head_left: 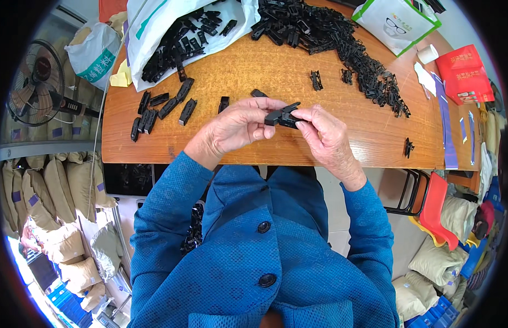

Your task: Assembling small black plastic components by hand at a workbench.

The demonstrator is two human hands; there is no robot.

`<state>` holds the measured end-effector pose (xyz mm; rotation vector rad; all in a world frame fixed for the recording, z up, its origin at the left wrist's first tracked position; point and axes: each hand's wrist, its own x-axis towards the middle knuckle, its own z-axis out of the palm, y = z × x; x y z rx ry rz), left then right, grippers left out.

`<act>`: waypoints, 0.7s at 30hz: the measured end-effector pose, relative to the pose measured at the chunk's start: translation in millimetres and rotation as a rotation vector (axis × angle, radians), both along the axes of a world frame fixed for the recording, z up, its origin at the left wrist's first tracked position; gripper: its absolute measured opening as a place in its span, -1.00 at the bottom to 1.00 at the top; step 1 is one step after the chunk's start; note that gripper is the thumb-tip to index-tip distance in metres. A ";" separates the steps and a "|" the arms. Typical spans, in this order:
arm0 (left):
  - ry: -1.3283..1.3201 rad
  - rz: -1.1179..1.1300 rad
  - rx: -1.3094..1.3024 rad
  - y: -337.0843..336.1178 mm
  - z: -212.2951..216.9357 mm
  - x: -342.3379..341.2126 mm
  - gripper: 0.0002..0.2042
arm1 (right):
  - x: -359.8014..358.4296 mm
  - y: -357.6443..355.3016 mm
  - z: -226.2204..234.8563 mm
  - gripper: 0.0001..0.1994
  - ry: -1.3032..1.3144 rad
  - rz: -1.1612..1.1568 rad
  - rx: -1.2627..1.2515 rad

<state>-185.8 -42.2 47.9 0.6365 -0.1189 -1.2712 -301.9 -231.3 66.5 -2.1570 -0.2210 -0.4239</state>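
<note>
Over the near edge of the wooden table, my two hands meet at a small black plastic part [287, 116]. My left hand [232, 128] pinches its left end, and the fingertips of my right hand [331, 141] grip its right end. A narrow black piece sticks up from the top at a slant. Whether this is one part or two joined pieces, I cannot tell. Just behind my left hand lie a short black block [224, 103] and another black block [259, 93], partly covered by the hand. Several longer black blocks [168, 108] lie loosely grouped to the left.
A white bag [142, 46] spills black blocks at the back left. A long heap of black parts [368, 68] runs down the right; a few single frame-like pieces [316, 81] lie apart. A red packet [465, 74] and a white-green bag [397, 24] stand further right.
</note>
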 end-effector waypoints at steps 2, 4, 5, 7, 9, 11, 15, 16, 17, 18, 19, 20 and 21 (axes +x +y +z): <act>-0.053 -0.002 0.064 -1.5 -4.5 -2.0 -0.65 | 2.9 0.1 -5.2 -0.79 -0.071 0.021 -0.028; -0.077 -0.011 0.095 -2.9 -9.4 -3.7 -0.68 | 3.3 -0.3 -9.1 -0.80 -0.060 0.016 -0.034; -0.102 -0.017 0.124 -3.7 -9.8 -4.6 -0.70 | 3.3 -0.7 -10.4 -0.80 -0.049 0.014 -0.042; -0.122 0.031 0.162 -8.0 -12.2 -12.9 -0.68 | 1.6 -1.5 -10.9 -0.80 -0.031 -0.002 -0.028; -0.144 0.078 0.198 -14.7 -11.4 -25.1 -0.65 | -0.6 -3.6 -12.3 -0.81 -0.015 -0.020 -0.017; -0.433 0.130 0.335 -20.6 -9.7 -38.2 -0.59 | -3.1 -5.8 -16.5 -0.81 0.058 -0.071 0.004; -1.084 0.238 0.515 -27.2 -33.7 -46.5 -0.67 | -5.4 -0.2 -23.2 -0.83 0.078 -0.079 0.010; -0.868 0.258 0.511 -27.9 -34.7 -45.9 -0.71 | -7.2 2.0 -24.4 -0.84 0.184 -0.065 0.247; -0.865 0.259 0.512 -27.0 -35.6 -44.3 -0.71 | -7.2 2.7 -26.5 -0.85 0.290 -0.050 0.484; -0.786 0.245 0.482 -25.3 -35.3 -42.0 -0.71 | -5.9 1.8 -31.8 -0.85 0.293 -0.049 0.484; -0.708 0.228 0.448 -25.7 -34.4 -39.6 -0.72 | -5.0 -0.1 -38.6 -0.84 0.317 -0.027 0.654; -0.705 0.225 0.445 -26.8 -33.4 -38.6 -0.72 | -3.5 -1.9 -42.8 -0.82 0.338 -0.004 0.824; -0.614 0.211 0.434 -27.3 -32.2 -38.6 -0.72 | -3.1 -4.7 -46.3 -0.82 0.340 -0.008 0.823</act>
